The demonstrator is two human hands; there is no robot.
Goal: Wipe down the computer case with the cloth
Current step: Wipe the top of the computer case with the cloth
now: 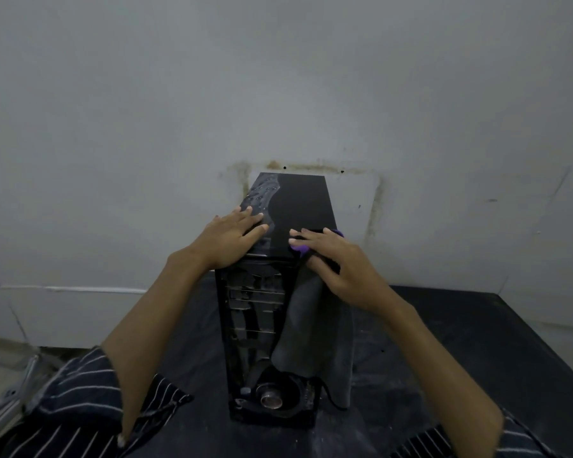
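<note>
A grey, stained wall (278, 77) fills the view from 9 to 3 o'clock. Below it a dark, dusty desk (477, 342) carries the upright black computer case (298, 206) at centre, glossy on top, wet-looking droplets toward 11 o'clock; its open front is too dim to make out. The left hand (232, 236) lies flat, fingers straight, on top. The right hand (331, 259) presses a grey and purple cloth (311, 332) at the 3 o'clock edge, fingers loosely spread; no writing readable
</note>
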